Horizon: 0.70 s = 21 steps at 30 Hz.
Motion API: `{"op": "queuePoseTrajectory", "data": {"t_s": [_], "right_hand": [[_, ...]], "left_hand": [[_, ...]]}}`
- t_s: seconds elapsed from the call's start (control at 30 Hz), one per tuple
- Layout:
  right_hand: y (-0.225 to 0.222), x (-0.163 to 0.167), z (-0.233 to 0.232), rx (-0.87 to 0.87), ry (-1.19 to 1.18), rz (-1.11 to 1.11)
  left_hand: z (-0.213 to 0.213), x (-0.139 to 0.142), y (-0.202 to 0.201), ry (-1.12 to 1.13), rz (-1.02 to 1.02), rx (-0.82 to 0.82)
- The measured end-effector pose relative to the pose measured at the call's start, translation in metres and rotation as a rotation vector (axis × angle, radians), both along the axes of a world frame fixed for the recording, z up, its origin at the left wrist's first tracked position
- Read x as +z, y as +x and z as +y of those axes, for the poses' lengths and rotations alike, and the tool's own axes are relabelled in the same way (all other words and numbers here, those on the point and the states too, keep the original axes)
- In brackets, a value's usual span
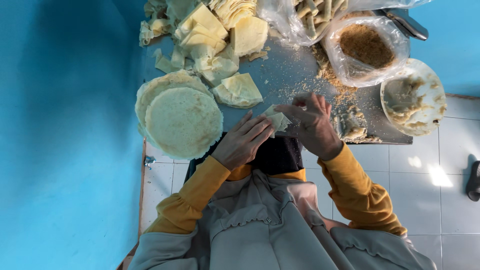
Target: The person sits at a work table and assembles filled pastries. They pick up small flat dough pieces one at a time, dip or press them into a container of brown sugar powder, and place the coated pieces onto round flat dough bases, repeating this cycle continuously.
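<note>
My left hand [243, 140] lies flat at the near edge of the grey table [282, 72], its fingertips pressing on a small folded pale wrapper [277, 119]. My right hand [314, 125] pinches the same wrapper from the right side, fingers curled over it. Just left of my hands is a stack of round thin crepes [181, 120]. A folded crepe piece [239, 90] lies behind my left hand. A lump of pale filling [351, 125] sits right of my right hand.
Piles of cut and folded wrappers [207, 35] fill the far left of the table. A plastic bag of brown crumbs [366, 47], a bag of rolled pieces [312, 15] and a smeared white bowl [414, 97] stand at right. A blue wall [65, 135] is left, tiled floor [430, 175] right.
</note>
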State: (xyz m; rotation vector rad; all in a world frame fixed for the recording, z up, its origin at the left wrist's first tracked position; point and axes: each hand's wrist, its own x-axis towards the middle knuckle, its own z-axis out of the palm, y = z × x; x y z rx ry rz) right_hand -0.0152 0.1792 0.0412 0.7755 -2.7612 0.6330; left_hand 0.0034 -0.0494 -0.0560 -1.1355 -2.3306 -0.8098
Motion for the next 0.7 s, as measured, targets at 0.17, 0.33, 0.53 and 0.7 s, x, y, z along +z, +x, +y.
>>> {"op": "queuePoseTrajectory", "data": {"t_s": [0.17,0.33,0.53,0.7], "right_hand": [[0.003,-0.001,-0.011,0.036,0.269,0.215],[0.002,-0.004,-0.009,0.037,0.590,0.388],[-0.011,0.008,-0.001,-0.059,0.206,0.167],[-0.012,-0.001,-0.008,0.109,-0.214,-0.198]], "left_hand": [[0.000,-0.005,0.001,-0.037,0.013,0.010],[0.001,-0.010,0.001,-0.009,0.013,0.007],[0.001,-0.006,0.001,-0.036,-0.012,0.006],[0.002,-0.004,0.001,0.026,0.000,0.004]]}}
